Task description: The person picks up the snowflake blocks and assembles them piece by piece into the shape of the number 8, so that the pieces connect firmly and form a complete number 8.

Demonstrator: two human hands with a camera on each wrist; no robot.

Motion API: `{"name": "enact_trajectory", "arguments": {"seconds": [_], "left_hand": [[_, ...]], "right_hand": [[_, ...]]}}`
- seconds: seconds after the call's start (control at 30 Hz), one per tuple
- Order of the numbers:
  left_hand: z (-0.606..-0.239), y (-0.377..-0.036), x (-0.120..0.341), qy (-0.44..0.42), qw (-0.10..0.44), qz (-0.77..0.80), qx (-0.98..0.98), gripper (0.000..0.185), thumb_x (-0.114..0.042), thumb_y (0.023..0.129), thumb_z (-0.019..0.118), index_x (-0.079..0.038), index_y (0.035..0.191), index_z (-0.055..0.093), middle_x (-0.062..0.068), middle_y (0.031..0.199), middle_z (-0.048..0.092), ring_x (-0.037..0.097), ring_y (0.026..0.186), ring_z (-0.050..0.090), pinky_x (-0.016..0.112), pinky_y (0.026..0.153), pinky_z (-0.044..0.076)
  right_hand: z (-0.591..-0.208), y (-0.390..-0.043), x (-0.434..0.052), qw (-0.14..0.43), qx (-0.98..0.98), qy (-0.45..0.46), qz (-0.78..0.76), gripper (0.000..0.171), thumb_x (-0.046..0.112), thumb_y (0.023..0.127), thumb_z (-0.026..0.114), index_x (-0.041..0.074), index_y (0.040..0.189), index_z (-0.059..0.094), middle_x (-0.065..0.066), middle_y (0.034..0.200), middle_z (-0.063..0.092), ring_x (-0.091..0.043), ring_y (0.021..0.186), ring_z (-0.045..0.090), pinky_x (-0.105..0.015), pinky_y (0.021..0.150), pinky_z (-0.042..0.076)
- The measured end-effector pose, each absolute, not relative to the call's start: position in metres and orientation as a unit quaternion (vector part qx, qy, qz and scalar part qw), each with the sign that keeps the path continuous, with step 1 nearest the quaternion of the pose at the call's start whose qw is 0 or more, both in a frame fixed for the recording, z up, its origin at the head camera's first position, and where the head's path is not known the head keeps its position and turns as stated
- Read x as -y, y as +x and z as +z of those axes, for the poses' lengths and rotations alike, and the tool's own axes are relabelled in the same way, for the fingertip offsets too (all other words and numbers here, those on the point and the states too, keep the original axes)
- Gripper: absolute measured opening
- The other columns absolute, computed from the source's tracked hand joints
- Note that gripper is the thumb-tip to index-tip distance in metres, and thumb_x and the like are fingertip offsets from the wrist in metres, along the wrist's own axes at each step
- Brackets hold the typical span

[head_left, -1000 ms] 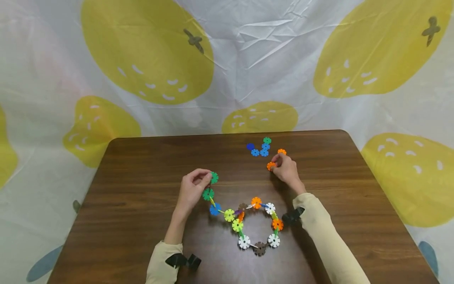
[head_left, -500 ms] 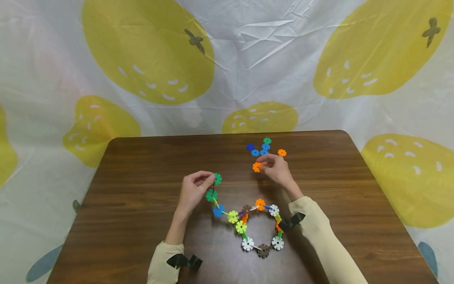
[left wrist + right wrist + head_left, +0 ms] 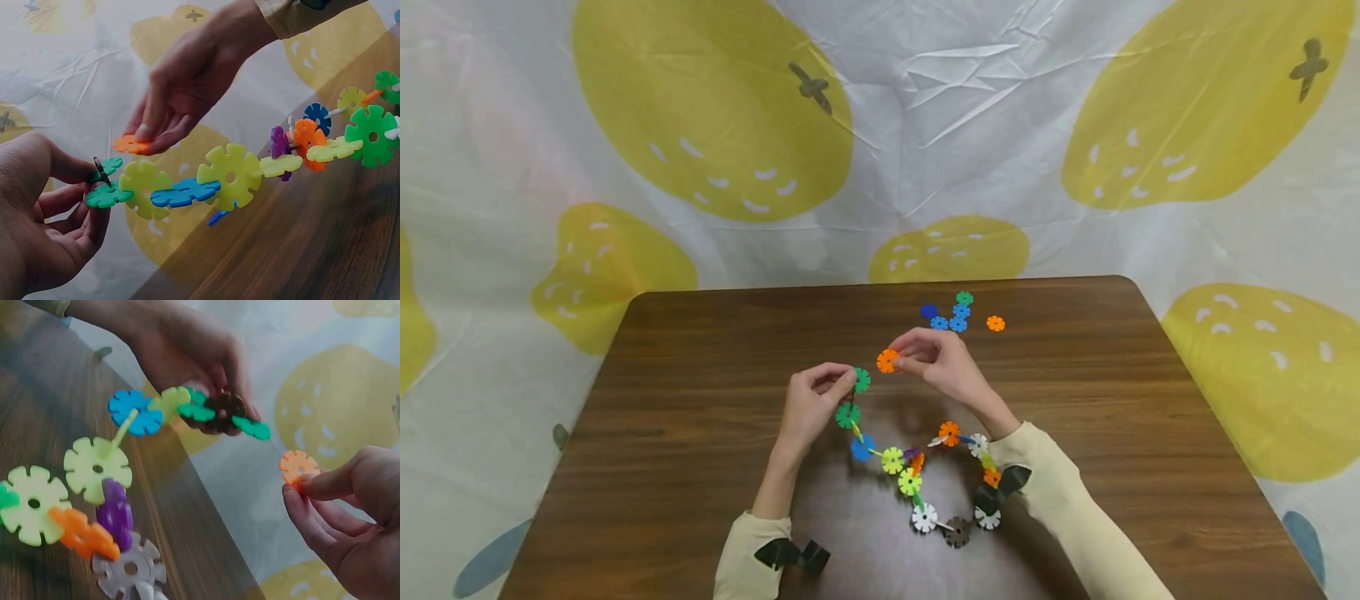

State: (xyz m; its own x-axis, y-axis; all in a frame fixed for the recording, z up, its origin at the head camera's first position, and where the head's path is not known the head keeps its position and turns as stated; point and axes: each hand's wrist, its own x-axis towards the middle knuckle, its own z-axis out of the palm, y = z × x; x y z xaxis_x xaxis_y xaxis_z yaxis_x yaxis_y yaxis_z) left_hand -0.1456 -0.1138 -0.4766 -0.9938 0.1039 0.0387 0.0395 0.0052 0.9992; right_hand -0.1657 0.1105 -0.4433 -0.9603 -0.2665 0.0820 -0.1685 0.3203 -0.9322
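Observation:
A chain of coloured snowflake discs (image 3: 917, 475) forms a ring on the brown table (image 3: 700, 400), with a tail rising to my left hand (image 3: 811, 402). That hand pinches the green end disc (image 3: 861, 380) (image 3: 105, 167) (image 3: 250, 428), lifting the tail off the table. My right hand (image 3: 936, 358) pinches a loose orange disc (image 3: 887, 361) (image 3: 130, 144) (image 3: 299, 466) a little to the right of the green end disc, apart from it.
Loose discs lie at the table's far side: a cluster of blue and green ones (image 3: 951, 315) and a single orange one (image 3: 996, 323). A white cloth with yellow fruit shapes (image 3: 880, 133) hangs behind the table.
My right hand picked an orange disc off the table near the loose pile and carried it left towards the green end disc. The left hand has hardly moved.

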Motion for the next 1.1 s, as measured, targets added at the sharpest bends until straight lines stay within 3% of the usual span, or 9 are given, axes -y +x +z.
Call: {"name": "enact_trajectory", "arguments": {"seconds": [0.23,0.7,1.1], "left_hand": [[-0.476,-0.145,0.113,0.049,0.022,0.704,-0.708,0.015,-0.003,0.093,0.071,0.011,0.099,0.073,0.025,0.089,0.073,0.004,0.063,0.062,0.019,0.063,0.055],[-0.474,-0.143,0.111,0.043,0.026,0.712,-0.7,0.014,-0.001,0.093,0.07,0.012,0.097,0.072,0.021,0.085,0.072,0.007,0.063,0.062,0.019,0.061,0.054],[-0.477,-0.145,0.11,0.026,0.018,0.73,-0.683,0.014,0.002,0.092,0.068,0.016,0.097,0.07,0.007,0.075,0.069,0.006,0.06,0.06,0.018,0.06,0.053]], "right_hand": [[-0.443,-0.164,-0.101,0.032,-0.794,-0.157,-0.587,0.013,0.0,0.093,0.07,0.0,0.105,0.073,-0.019,0.098,0.076,-0.013,0.082,0.074,-0.029,0.076,0.062],[-0.448,-0.162,-0.097,0.021,-0.776,-0.191,-0.601,0.012,0.0,0.096,0.066,-0.002,0.106,0.072,-0.021,0.101,0.075,-0.011,0.086,0.074,-0.031,0.079,0.062],[-0.458,-0.157,-0.098,0.002,-0.773,-0.193,-0.604,0.012,0.001,0.095,0.067,0.0,0.106,0.073,-0.02,0.103,0.074,-0.016,0.09,0.075,-0.034,0.081,0.062]]}}
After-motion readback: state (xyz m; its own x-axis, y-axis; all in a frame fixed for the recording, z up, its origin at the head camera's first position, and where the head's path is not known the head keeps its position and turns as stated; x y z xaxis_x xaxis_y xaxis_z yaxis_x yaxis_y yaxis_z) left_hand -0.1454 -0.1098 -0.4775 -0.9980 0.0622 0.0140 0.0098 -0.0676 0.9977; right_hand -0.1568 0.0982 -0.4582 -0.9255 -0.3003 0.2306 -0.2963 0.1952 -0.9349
